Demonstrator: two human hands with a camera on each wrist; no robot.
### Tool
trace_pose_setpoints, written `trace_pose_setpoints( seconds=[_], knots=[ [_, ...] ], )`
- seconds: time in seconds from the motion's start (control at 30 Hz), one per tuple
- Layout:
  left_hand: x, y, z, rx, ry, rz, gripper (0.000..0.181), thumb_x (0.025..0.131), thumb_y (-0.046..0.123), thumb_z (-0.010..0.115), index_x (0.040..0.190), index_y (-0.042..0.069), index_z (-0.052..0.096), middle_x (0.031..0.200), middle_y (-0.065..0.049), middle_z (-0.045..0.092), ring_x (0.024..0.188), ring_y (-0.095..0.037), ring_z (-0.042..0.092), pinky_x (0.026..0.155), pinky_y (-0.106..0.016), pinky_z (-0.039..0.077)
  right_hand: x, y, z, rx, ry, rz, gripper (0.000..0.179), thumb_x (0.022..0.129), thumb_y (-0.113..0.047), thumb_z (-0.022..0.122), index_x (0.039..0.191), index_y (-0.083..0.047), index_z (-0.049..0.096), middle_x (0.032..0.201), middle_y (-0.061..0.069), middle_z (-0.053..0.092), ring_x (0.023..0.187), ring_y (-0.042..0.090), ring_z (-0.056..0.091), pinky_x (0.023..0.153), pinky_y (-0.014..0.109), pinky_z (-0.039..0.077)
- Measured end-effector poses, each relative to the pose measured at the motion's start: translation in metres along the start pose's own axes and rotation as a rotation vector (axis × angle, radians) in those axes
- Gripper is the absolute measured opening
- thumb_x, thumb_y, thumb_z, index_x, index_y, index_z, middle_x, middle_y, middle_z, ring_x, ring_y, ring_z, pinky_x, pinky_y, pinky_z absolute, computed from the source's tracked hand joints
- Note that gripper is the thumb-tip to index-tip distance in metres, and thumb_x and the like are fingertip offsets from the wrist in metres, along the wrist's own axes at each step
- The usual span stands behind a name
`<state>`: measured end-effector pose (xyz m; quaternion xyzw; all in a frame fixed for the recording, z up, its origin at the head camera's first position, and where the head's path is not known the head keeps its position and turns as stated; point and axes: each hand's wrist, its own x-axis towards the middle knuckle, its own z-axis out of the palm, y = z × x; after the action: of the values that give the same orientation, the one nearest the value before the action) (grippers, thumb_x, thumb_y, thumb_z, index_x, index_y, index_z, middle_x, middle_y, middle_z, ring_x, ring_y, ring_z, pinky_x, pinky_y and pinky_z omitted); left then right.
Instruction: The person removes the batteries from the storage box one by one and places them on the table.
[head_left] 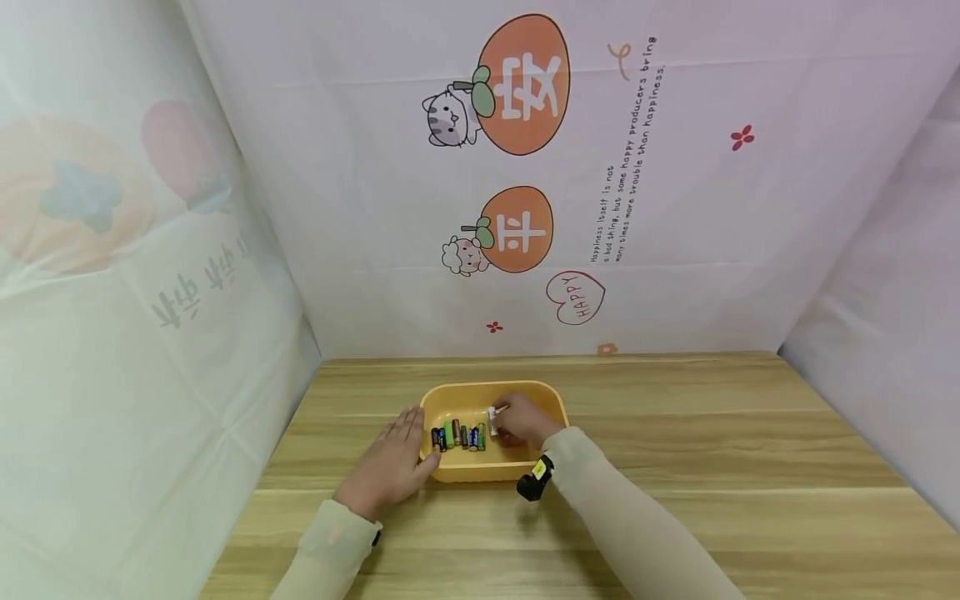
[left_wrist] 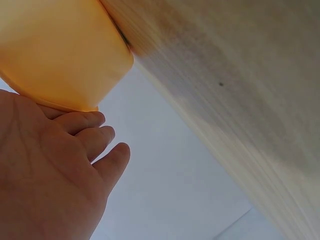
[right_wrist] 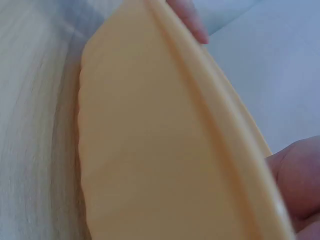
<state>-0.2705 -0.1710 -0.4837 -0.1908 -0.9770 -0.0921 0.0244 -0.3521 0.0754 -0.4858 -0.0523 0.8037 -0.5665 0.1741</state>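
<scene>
At the left end of a yellow tray (head_left: 480,475) on the table (head_left: 712,467), the left hand (head_left: 388,463) is resting, fingers extended, against the rim. Inside, a row of batteries (head_left: 457,432) is lying left of centre. Further right, the right hand (head_left: 527,420) is pinching a small white item (head_left: 492,421) inside the tray.

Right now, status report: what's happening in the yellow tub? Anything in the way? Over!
Left grip against yellow tub. Right grip inside, pinching small white item. Batteries lined up left of it. Right sleeve hides tub's near right corner.
</scene>
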Motion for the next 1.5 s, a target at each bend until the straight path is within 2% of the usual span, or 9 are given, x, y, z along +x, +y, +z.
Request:
trace_pose_setpoints(
  seconds=[0.2, 0.37, 0.5, 0.7, 0.9, 1.1, 1.27, 1.5],
  knots=[
    [0.000, 0.000, 0.002, -0.008, 0.001, 0.000, 0.079, 0.101, 0.053, 0.035, 0.153, -0.005, 0.018, 0.158, -0.019, 0.018, 0.145, -0.032, 0.016, 0.115, -0.046, 0.018, 0.006, 0.005, -0.004, 0.192, -0.016, 0.014, 0.036, 0.092, 0.005, 0.058, 0.127, 0.011, 0.051, 0.103, 0.021, 0.059, 0.081, 0.027, 0.062, 0.070, 0.039, 0.058],
    [0.001, 0.000, 0.004, -0.001, 0.005, 0.013, 0.080, 0.101, 0.054, 0.033, 0.152, -0.005, 0.019, 0.158, -0.019, 0.017, 0.145, -0.033, 0.016, 0.115, -0.046, 0.018, 0.004, 0.005, -0.008, 0.236, 0.006, 0.005, 0.031, 0.093, 0.004, 0.058, 0.122, 0.012, 0.053, 0.103, 0.022, 0.059, 0.086, 0.028, 0.061, 0.074, 0.039, 0.057],
    [0.001, 0.001, 0.004, 0.011, 0.008, 0.022, 0.080, 0.101, 0.055, 0.033, 0.152, -0.004, 0.019, 0.158, -0.018, 0.015, 0.145, -0.033, 0.015, 0.115, -0.046, 0.017, 0.003, 0.005, -0.011, 0.244, 0.027, 0.007, 0.028, 0.093, 0.004, 0.058, 0.120, 0.013, 0.055, 0.102, 0.020, 0.060, 0.085, 0.027, 0.062, 0.076, 0.039, 0.057],
    [0.002, 0.002, 0.005, 0.031, 0.000, 0.034, 0.080, 0.101, 0.055, 0.034, 0.153, -0.002, 0.017, 0.159, -0.017, 0.015, 0.146, -0.031, 0.012, 0.116, -0.045, 0.014, -0.004, 0.002, -0.015, 0.235, 0.014, 0.008, 0.026, 0.093, 0.006, 0.055, 0.118, 0.014, 0.054, 0.100, 0.020, 0.060, 0.083, 0.026, 0.061, 0.078, 0.041, 0.056],
    [0.006, 0.004, 0.005, 0.053, 0.031, 0.061, 0.073, 0.103, 0.047, 0.034, 0.152, -0.004, 0.020, 0.158, -0.019, 0.017, 0.145, -0.033, 0.015, 0.116, -0.044, 0.015, -0.009, -0.003, -0.022, 0.215, 0.019, 0.002, 0.028, 0.093, 0.006, 0.055, 0.120, 0.014, 0.054, 0.105, 0.023, 0.059, 0.086, 0.029, 0.062, 0.081, 0.044, 0.055],
    [0.007, 0.006, 0.006, 0.067, 0.033, 0.055, 0.071, 0.103, 0.044, 0.034, 0.152, -0.004, 0.018, 0.159, -0.019, 0.015, 0.146, -0.033, 0.013, 0.116, -0.043, 0.012, -0.012, -0.003, -0.030, 0.201, 0.025, -0.020, 0.027, 0.095, 0.005, 0.053, 0.121, 0.014, 0.054, 0.110, 0.026, 0.058, 0.088, 0.028, 0.063, 0.084, 0.047, 0.054],
    [0.005, 0.004, 0.006, 0.067, 0.035, 0.061, 0.070, 0.103, 0.043, 0.035, 0.152, -0.006, 0.019, 0.158, -0.021, 0.016, 0.145, -0.036, 0.014, 0.116, -0.045, 0.015, -0.016, -0.003, -0.037, 0.193, 0.005, -0.039, 0.030, 0.096, 0.004, 0.051, 0.124, 0.014, 0.052, 0.113, 0.029, 0.056, 0.087, 0.027, 0.062, 0.086, 0.048, 0.053],
    [0.006, -0.002, 0.005, 0.064, 0.021, 0.057, 0.070, 0.104, 0.043, 0.035, 0.153, -0.004, 0.015, 0.159, -0.018, 0.012, 0.146, -0.032, 0.010, 0.116, -0.044, 0.012, -0.021, -0.005, -0.047, 0.174, -0.004, -0.070, 0.035, 0.096, 0.002, 0.050, 0.129, 0.014, 0.049, 0.122, 0.032, 0.052, 0.096, 0.036, 0.061, 0.085, 0.046, 0.054]
  ],
)
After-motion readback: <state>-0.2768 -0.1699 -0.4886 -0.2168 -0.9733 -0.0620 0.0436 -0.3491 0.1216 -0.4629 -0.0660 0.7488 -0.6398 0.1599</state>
